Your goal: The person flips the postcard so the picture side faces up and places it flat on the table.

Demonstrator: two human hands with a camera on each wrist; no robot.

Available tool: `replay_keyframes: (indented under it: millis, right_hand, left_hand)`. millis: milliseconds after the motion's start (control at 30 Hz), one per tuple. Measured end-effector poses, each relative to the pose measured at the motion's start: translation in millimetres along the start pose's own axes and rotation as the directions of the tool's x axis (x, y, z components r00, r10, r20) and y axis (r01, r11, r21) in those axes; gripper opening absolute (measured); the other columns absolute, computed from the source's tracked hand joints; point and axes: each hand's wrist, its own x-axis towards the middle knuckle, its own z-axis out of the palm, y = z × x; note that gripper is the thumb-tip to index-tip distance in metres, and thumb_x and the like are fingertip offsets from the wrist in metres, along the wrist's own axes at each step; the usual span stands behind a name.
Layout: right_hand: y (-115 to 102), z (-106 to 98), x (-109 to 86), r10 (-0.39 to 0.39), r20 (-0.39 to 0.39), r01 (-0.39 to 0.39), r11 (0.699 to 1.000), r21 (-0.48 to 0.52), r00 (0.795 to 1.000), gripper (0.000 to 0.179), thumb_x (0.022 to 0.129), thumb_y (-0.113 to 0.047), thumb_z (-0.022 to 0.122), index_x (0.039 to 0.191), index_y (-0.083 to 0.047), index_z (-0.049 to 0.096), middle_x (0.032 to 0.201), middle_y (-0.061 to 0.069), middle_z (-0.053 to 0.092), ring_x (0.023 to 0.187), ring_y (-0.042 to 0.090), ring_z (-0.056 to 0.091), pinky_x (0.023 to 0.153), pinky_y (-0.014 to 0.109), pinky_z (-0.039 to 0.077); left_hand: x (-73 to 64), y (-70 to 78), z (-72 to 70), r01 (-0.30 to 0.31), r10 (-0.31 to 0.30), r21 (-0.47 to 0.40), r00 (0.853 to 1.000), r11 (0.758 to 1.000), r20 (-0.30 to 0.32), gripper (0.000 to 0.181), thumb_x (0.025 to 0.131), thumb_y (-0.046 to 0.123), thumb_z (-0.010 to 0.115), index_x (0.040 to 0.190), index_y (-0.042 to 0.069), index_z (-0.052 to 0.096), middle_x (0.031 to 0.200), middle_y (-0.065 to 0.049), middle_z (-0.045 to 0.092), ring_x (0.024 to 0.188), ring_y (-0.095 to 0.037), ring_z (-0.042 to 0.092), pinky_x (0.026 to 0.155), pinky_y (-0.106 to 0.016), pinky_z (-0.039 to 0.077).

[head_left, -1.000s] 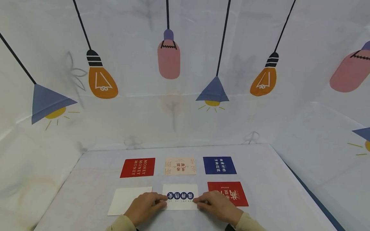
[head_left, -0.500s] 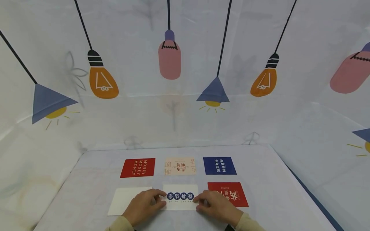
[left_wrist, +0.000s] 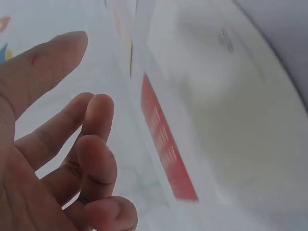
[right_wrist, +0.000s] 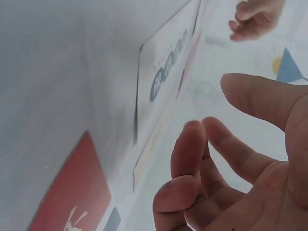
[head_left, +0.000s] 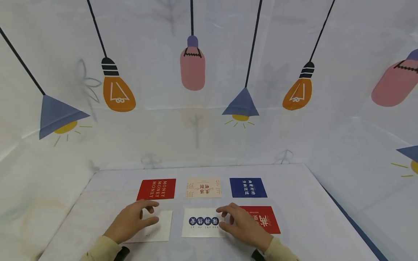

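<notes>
My left hand (head_left: 132, 221) hovers over the blank-looking white card (head_left: 160, 228), thumb and fingers apart with nothing between them. In the left wrist view that card (left_wrist: 226, 96) lies flat beyond the bent, loose fingers. My right hand (head_left: 240, 224) is raised at the right edge of a white card with blue circles and characters (head_left: 199, 232), its thumb and fingers spread and holding nothing. Part of the red card with white characters (head_left: 267, 221) is hidden behind the right hand. The right wrist view shows the blue-circle card (right_wrist: 163, 72) lying flat, away from the fingertips.
Behind lies a row of three cards: a red MONEY card (head_left: 156, 189), a peach card (head_left: 203, 187) and a blue card (head_left: 248, 187). All lie on a white-covered table (head_left: 307, 203). A white cloth wall printed with lamps (head_left: 196, 137) encloses the table.
Both hands have lifted off the blue-circle card. The left hand has moved left over the blank white card, while the right has risen slightly near the card's right edge.
</notes>
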Motion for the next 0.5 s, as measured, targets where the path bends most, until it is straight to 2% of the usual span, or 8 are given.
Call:
replay_keyframes:
  millis: [100,233,333,500]
  right_hand:
    - [-2.9,0.1,3.4,0.016,-0.017,-0.016,1.0,-0.001,1.0,0.039,0.092,-0.031,0.076,0.128,-0.021,0.068,0.105,-0.008,0.062,0.086,0.008,0.056,0.07,0.023,0.05]
    - [-9.4,2.9,9.0,0.029,-0.019,-0.029,1.0,0.006,0.999,0.042,0.091,-0.033,0.076,0.13,-0.02,0.067,0.109,-0.006,0.064,0.092,0.011,0.057,0.074,0.027,0.053]
    - [-14.7,6.8,13.4,0.032,-0.016,-0.031,0.999,0.01,0.999,0.046,0.091,-0.035,0.076,0.133,-0.019,0.064,0.112,-0.006,0.064,0.096,0.013,0.058,0.077,0.029,0.053]
    - [-23.9,16.1,22.9,0.03,-0.018,-0.029,0.999,0.014,0.999,0.055,0.091,-0.04,0.076,0.139,-0.018,0.06,0.115,-0.005,0.062,0.1,0.016,0.058,0.08,0.028,0.053]
  left_hand:
    - [-0.9,-20.0,-15.4,0.011,-0.012,0.019,1.0,1.0,0.018,0.056,0.079,0.043,0.086,0.127,0.019,0.069,0.103,0.006,0.064,0.082,-0.016,0.049,0.064,-0.032,0.042]
    - [-1.0,-42.1,-29.5,0.047,-0.053,0.066,0.993,0.997,0.103,0.073,0.071,0.046,0.09,0.133,0.017,0.065,0.111,0.001,0.062,0.087,-0.018,0.051,0.069,-0.035,0.045]
    - [-0.1,-55.4,-33.6,0.044,-0.058,0.098,0.987,0.994,0.152,0.081,0.067,0.046,0.093,0.136,0.016,0.062,0.112,-0.001,0.059,0.087,-0.019,0.051,0.07,-0.036,0.045]
    - [-2.2,-72.3,-32.6,0.009,-0.026,0.1,0.985,0.995,0.17,0.085,0.065,0.044,0.094,0.137,0.014,0.06,0.109,-0.004,0.055,0.084,-0.02,0.049,0.074,-0.039,0.046]
